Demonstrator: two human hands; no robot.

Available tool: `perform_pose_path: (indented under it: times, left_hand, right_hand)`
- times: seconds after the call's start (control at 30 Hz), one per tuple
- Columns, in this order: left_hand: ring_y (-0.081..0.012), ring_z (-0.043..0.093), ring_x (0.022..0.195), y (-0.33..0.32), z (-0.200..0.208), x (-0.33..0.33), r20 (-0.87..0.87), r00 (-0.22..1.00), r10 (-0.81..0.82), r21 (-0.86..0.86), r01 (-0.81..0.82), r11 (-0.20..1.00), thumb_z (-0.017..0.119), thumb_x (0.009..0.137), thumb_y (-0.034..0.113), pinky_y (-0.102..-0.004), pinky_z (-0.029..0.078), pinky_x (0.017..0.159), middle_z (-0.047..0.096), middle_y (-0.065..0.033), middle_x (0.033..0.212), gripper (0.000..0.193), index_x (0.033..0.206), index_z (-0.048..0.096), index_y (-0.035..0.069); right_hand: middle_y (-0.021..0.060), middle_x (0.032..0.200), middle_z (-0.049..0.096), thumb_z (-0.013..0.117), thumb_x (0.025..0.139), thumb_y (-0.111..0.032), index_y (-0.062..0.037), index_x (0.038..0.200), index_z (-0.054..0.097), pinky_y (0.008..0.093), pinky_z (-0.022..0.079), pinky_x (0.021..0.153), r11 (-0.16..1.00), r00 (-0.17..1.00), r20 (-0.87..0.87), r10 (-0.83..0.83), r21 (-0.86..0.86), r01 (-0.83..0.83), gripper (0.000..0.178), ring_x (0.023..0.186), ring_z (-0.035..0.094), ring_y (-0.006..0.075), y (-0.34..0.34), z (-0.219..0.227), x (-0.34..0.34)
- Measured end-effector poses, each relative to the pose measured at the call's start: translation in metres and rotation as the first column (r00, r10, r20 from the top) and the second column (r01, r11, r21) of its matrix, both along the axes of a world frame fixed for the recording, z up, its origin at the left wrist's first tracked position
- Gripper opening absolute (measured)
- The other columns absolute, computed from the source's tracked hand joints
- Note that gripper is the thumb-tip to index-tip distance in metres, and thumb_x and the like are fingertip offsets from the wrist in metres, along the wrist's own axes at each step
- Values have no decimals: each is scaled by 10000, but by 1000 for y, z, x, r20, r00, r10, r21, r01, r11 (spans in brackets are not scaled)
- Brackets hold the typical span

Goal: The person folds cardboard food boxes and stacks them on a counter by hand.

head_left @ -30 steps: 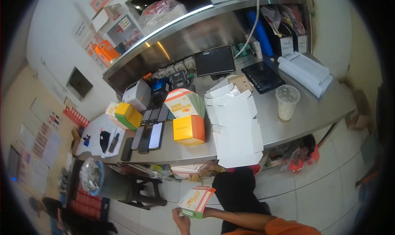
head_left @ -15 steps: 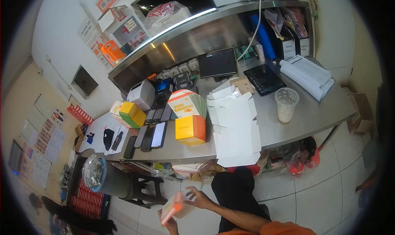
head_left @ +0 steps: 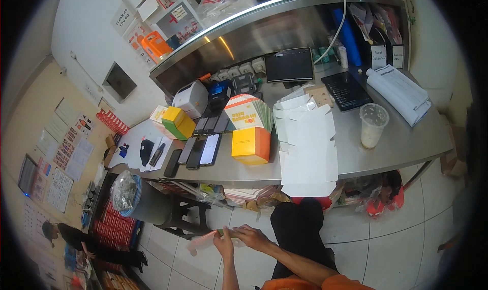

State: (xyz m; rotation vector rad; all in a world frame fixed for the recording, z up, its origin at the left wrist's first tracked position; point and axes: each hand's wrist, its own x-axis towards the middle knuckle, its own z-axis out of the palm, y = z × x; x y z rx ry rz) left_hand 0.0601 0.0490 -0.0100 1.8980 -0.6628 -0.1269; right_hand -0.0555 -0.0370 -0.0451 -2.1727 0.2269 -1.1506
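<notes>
Both hands are low in front of my lap, below the table's front edge. My left hand (head_left: 223,243) is closed on a thin folding carton (head_left: 204,240), pale with orange and green, smeared by motion. My right hand (head_left: 252,237) meets it at the carton's right end, fingers bent and pressed together on its edge. On the table above stands a folded yellow-and-orange box (head_left: 250,146), with a fanned stack of flat printed cartons (head_left: 250,112) behind it. A white unfolded cardboard sheet (head_left: 308,160) lies to their right, reaching over the table edge.
Several phones (head_left: 208,149) lie left of the boxes, near a green-and-yellow box (head_left: 178,123) and a label printer (head_left: 191,99). A plastic cup (head_left: 373,126) and tablet (head_left: 346,91) stand right. Below are a bin (head_left: 147,203) and black stool (head_left: 189,214). Another person (head_left: 96,247) is far left.
The carton has swung to the left and lies flatter. My left hand has come up beside my right hand, whose spread fingers have closed in. The whole view has shifted slightly.
</notes>
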Motion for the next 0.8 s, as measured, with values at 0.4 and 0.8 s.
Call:
perform_pose_path:
  times: [0.4,0.8]
  left_hand:
    - [-292,682,743,22,-19,-6,232,954,-190,227,137,964,581,908,153,-395,506,769,703,-116,755,183,860,698,20]
    - [-220,690,906,32,-69,8,462,839,-288,199,218,955,590,919,131,-383,518,817,724,-54,927,179,1056,688,70]
  right_hand:
    - [148,821,696,642,926,-135,-25,1022,652,377,540,599,776,998,11,-62,630,41,146,649,676,309,-5,-24,13]
    - [105,1095,638,697,882,-101,-16,1012,684,324,507,807,765,982,186,30,628,-143,156,990,645,239,-13,-15,12]
